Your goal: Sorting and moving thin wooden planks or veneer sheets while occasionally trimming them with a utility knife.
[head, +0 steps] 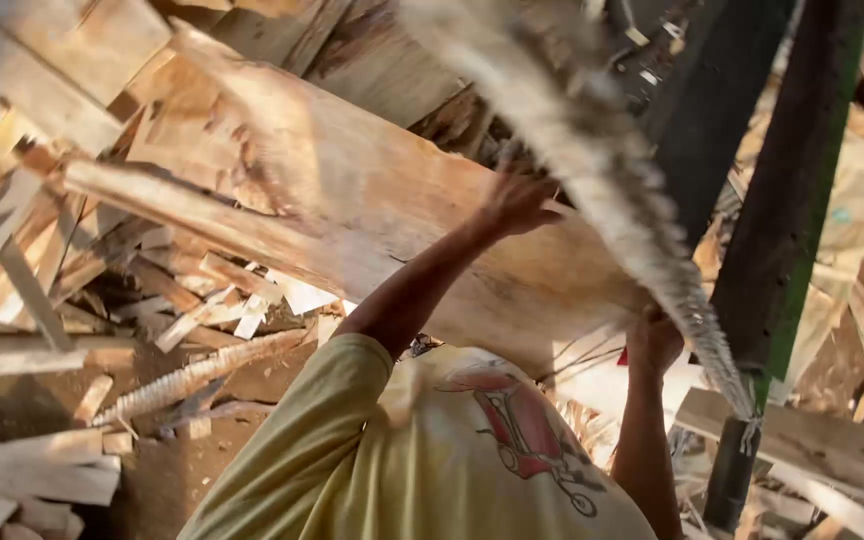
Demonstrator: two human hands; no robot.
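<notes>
A broad, pale wooden board (352, 200) lies tilted across the middle of the view, above a heap of scrap wood. My left hand (517, 203) reaches up from a yellow sleeve and grips the board's far side, fingers curled on it. At the board's near lower edge, my right hand (655, 342) holds it from below. My yellow shirt with a red printed picture (512, 430) fills the bottom centre. A blurred, pale ribbed strip (612, 200) slants across in front of the board's right part and hides some of it.
Offcuts, slats and splinters (202, 300) are piled at the left and below the board. A dark post with a green edge (787, 200) runs down the right side. A thick plank (812, 440) lies at the lower right among wood litter.
</notes>
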